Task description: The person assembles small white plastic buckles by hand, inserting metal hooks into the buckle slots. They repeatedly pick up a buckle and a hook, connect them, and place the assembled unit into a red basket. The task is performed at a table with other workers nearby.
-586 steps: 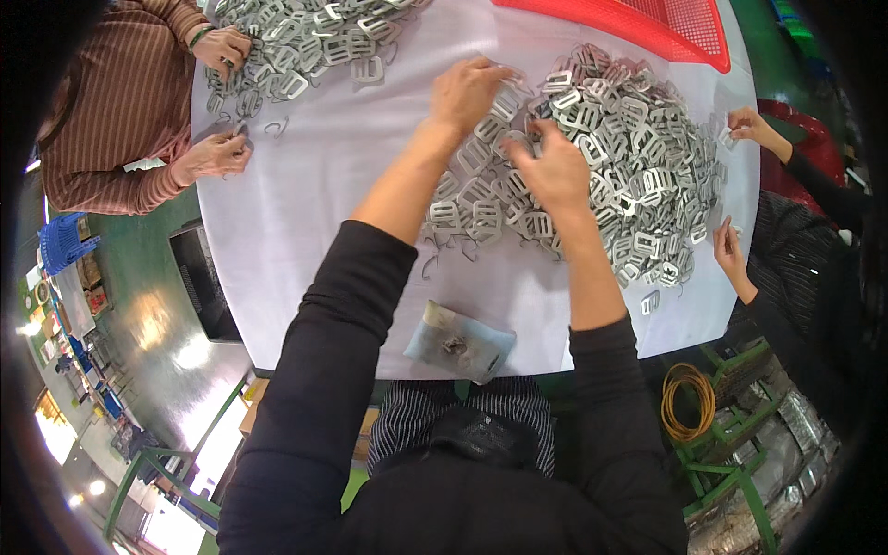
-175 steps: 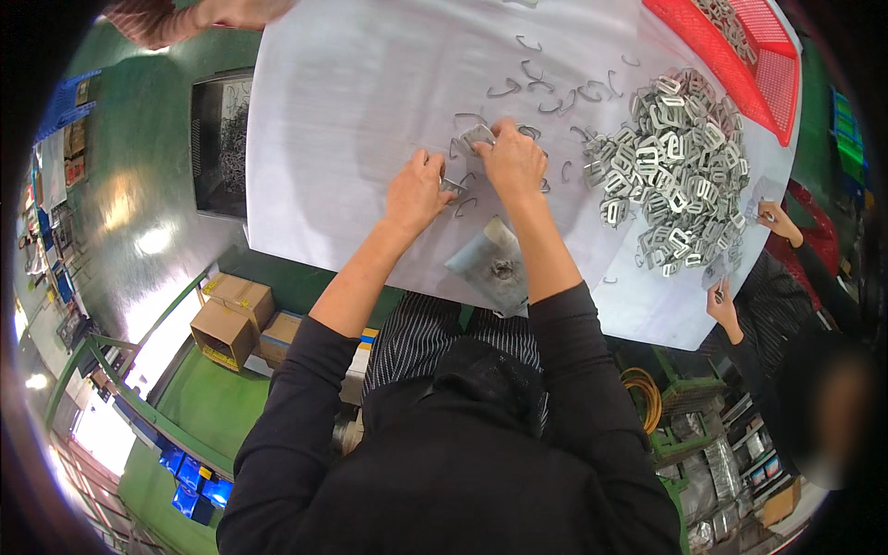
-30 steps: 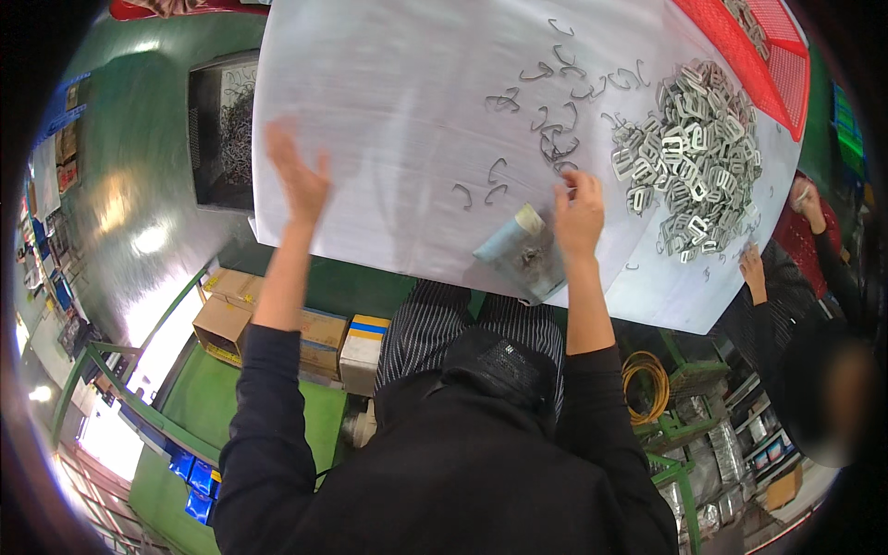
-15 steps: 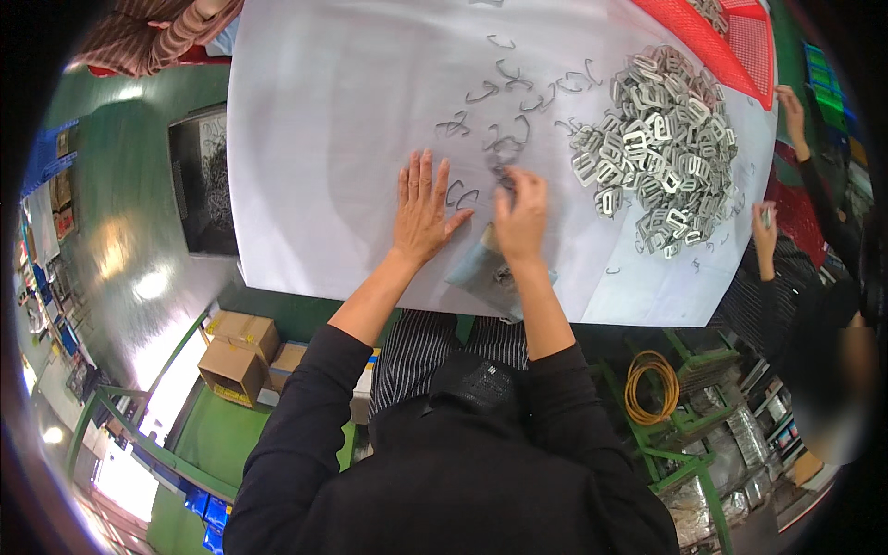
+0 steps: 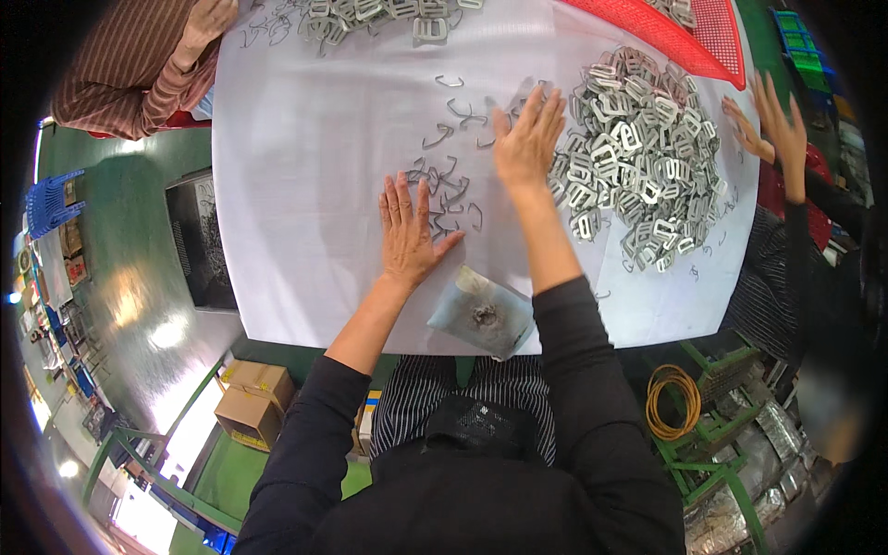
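Note:
My left hand [image 5: 407,233] lies flat on the white sheet [image 5: 305,166], fingers spread, beside several loose bent wire clips [image 5: 449,190]. My right hand [image 5: 529,139] reaches further out, palm down and fingers apart, at the left edge of a big heap of grey metal buckles [image 5: 638,157]. Neither hand holds anything. A small clear plastic bag [image 5: 481,314] with dark bits in it rests at the near table edge between my forearms.
A red mesh basket [image 5: 675,32] sits at the far right. A person in a striped sleeve [image 5: 139,65] works by more buckles [image 5: 370,14] at the far left. Another person's hands [image 5: 772,125] reach in at right. Cardboard boxes [image 5: 254,402] and a yellow coil [image 5: 671,402] lie on the floor.
My right hand has left the plastic bag and stretched out to the buckle heap. My left hand stays flat by the wire clips. The view has tilted so more of the far table shows.

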`<action>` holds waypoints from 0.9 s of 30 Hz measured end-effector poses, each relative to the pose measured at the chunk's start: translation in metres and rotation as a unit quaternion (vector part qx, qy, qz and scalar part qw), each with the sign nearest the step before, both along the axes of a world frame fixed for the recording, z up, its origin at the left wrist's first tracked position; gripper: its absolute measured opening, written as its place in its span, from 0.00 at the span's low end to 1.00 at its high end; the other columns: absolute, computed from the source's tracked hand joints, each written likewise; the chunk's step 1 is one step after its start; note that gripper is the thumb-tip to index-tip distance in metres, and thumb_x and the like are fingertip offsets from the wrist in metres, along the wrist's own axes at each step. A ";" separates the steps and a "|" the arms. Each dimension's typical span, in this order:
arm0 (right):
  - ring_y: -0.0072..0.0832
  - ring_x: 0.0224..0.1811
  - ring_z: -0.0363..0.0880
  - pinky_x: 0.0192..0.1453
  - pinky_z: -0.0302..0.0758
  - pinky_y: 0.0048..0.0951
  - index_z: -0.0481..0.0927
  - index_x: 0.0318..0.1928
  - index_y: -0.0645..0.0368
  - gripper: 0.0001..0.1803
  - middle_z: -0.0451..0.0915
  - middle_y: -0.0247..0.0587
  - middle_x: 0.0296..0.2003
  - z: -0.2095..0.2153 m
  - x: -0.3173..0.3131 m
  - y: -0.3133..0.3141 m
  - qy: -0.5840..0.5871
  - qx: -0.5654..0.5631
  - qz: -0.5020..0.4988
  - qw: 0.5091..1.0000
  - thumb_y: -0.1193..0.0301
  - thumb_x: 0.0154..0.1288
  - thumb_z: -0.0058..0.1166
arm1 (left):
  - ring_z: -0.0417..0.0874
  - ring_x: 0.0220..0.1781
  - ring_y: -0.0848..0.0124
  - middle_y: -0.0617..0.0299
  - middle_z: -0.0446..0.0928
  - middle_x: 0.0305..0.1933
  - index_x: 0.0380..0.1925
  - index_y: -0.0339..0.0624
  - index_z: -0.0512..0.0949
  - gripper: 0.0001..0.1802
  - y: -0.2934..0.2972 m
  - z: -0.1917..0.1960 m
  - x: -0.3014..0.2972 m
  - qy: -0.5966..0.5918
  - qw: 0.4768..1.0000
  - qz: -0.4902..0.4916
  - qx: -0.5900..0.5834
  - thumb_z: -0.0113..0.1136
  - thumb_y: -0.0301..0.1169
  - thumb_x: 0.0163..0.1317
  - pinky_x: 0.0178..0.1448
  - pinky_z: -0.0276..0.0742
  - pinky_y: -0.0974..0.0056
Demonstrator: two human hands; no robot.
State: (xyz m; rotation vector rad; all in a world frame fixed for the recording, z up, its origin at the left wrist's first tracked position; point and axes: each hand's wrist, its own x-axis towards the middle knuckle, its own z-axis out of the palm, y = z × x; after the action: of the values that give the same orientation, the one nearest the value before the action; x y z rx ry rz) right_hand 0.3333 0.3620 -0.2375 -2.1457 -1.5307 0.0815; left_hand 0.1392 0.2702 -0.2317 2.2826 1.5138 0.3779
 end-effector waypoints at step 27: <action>0.44 0.67 0.52 0.71 0.41 0.48 0.61 0.60 0.68 0.30 0.59 0.54 0.62 0.012 -0.027 -0.085 -0.040 -0.064 0.012 0.997 0.65 0.61 0.47 | 0.41 0.72 0.49 0.43 0.42 0.70 0.66 0.33 0.39 0.39 -0.005 0.041 -0.087 -0.145 0.988 0.039 -0.029 0.41 0.46 0.65 0.71 0.38 0.51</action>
State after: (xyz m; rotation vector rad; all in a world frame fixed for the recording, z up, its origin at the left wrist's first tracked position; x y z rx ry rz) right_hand 0.3060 0.2769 -0.2256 -2.2549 -1.6358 0.1055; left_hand 0.0518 0.2651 -0.1911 2.0240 1.4472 0.6479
